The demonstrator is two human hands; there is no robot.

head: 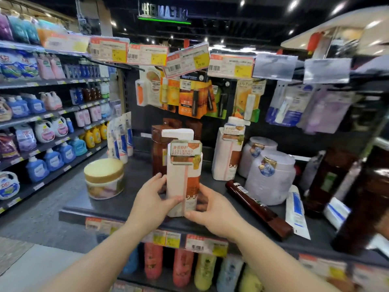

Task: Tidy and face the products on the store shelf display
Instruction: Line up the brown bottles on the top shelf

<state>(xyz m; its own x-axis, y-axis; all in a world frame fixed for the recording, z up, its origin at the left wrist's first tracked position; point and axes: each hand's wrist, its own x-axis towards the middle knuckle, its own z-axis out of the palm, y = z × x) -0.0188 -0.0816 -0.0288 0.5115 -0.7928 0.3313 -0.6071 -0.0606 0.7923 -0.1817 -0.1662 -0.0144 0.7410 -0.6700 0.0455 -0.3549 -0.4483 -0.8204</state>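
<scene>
White-and-brown pump bottle (182, 178) stands upright at the shelf (130, 186) front, left hand (152, 204) and right hand (212, 211) fingers gripping its lower sides; it looks rigid, top-heavy, best held low.

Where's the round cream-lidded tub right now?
In the head view, the tub stands on the dark shelf, left of the white bottle held by both hands.

— What can you read from there?
— On the white bottle (183, 173) at the centre of my view, the tag says "LUXURIOUS REPAIRING", and lower down "3.5".
— Anything else?
— "Men" on an orange hanging pack (190, 95) above it. The ceiling sign (164, 11) at the top reads mirrored, "CLEAN". I can't read the price tags (187, 60).
</scene>
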